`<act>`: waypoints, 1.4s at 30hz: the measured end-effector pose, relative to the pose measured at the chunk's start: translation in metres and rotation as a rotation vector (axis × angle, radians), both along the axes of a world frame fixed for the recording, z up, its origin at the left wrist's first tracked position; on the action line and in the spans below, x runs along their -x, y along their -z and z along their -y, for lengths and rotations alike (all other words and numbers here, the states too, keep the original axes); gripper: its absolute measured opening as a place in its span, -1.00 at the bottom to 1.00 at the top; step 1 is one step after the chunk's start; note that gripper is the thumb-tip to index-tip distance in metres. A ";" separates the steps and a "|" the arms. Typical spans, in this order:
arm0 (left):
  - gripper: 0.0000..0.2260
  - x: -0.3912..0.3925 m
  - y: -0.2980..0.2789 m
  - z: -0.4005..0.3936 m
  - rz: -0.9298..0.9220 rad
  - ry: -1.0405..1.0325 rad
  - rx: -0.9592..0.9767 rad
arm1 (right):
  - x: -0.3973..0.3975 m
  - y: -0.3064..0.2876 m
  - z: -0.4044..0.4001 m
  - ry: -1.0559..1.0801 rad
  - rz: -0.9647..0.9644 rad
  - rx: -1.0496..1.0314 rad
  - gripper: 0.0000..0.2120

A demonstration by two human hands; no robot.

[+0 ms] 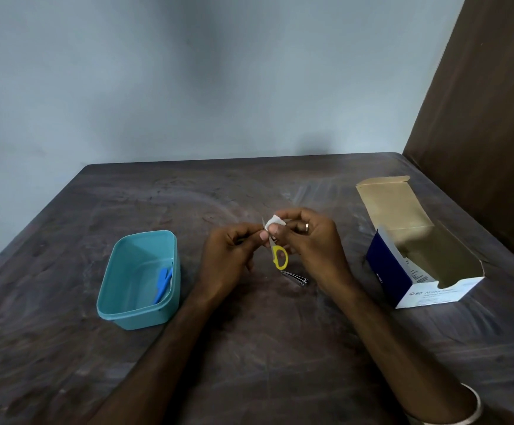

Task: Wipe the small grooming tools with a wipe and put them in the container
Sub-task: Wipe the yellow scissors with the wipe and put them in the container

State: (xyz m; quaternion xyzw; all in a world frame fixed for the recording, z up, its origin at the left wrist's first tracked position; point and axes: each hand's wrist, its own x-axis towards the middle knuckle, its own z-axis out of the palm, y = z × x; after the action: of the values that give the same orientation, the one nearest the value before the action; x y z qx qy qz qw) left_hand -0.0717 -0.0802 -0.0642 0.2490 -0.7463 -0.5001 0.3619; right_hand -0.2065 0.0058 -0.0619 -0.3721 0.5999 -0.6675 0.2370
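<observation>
Right hand point(310, 240) pinches a white wipe point(273, 223) on yellow-handled scissors point(280, 256) gripped by left hand point(231, 253) (right of them, box point(415, 289) reads "BD Alcohol Swabs").

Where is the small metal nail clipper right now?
In the head view, the small metal nail clipper lies on the dark wooden table near its centre, just below the yellow-handled scissors and beside the right hand.

I see yellow-handled scissors point(279, 256) upright w/ white wipe point(273, 223) on blades, clippers point(295, 278) flat below, blue tool point(164, 283) in teal container point(120, 305).
</observation>
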 end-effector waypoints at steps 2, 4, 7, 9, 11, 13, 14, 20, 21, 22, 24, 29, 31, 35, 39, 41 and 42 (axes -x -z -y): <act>-0.86 0.000 0.001 0.002 0.006 -0.006 0.007 | -0.002 0.000 0.000 -0.013 0.013 -0.005 -0.95; -0.84 0.000 0.001 0.002 -0.006 -0.009 0.006 | -0.003 0.001 0.001 0.015 0.001 -0.012 -0.96; -0.83 0.000 0.001 0.001 -0.020 -0.007 0.005 | -0.002 -0.001 0.000 0.004 0.014 -0.019 -0.95; -0.87 0.000 0.002 0.002 -0.014 -0.006 0.010 | -0.003 -0.002 -0.003 -0.039 0.035 -0.015 -0.95; -0.88 -0.001 0.002 0.003 -0.010 -0.007 0.008 | -0.003 -0.003 -0.003 -0.056 0.039 -0.015 -0.95; -0.87 -0.001 0.002 0.002 -0.017 -0.011 0.000 | -0.003 -0.002 -0.002 -0.046 0.056 -0.009 -0.97; -0.86 0.000 0.001 0.002 -0.020 -0.015 -0.004 | -0.003 -0.002 -0.001 -0.034 0.055 -0.006 -0.96; -0.87 -0.002 0.002 0.003 -0.018 -0.004 -0.006 | -0.001 0.000 -0.001 -0.054 0.073 -0.013 -0.97; -0.87 -0.002 0.001 0.002 -0.018 0.001 -0.004 | -0.001 0.001 -0.001 -0.064 0.081 -0.012 -0.96; -0.87 -0.002 0.001 0.002 -0.020 0.006 -0.006 | 0.000 0.001 -0.001 -0.066 0.086 -0.013 -0.95; -0.85 -0.001 0.001 0.001 -0.030 0.007 -0.017 | 0.001 0.002 0.000 -0.052 0.089 -0.015 -0.96; -0.80 -0.001 0.001 0.002 -0.037 0.002 -0.035 | 0.001 0.004 0.002 -0.027 0.080 -0.019 -0.94; -0.82 -0.002 0.001 0.002 -0.037 0.005 -0.041 | 0.001 0.003 0.001 -0.044 0.078 -0.015 -0.97; -0.84 -0.002 0.000 0.001 -0.030 0.016 -0.032 | 0.001 0.002 -0.001 -0.064 0.077 -0.009 -0.95; -0.80 -0.002 0.000 0.000 -0.030 0.009 -0.046 | -0.001 0.003 0.001 -0.026 0.115 -0.009 -0.95; -0.80 -0.002 0.001 0.002 -0.028 0.005 -0.042 | -0.001 0.003 0.001 -0.019 0.100 -0.017 -0.95; -0.82 -0.002 0.001 0.002 -0.027 0.001 -0.038 | -0.001 0.002 0.001 -0.028 0.089 -0.019 -0.97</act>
State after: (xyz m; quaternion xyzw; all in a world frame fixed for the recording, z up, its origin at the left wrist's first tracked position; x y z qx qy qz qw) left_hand -0.0695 -0.0826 -0.0656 0.2486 -0.7320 -0.5176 0.3668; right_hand -0.2057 0.0050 -0.0642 -0.3481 0.5897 -0.6744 0.2761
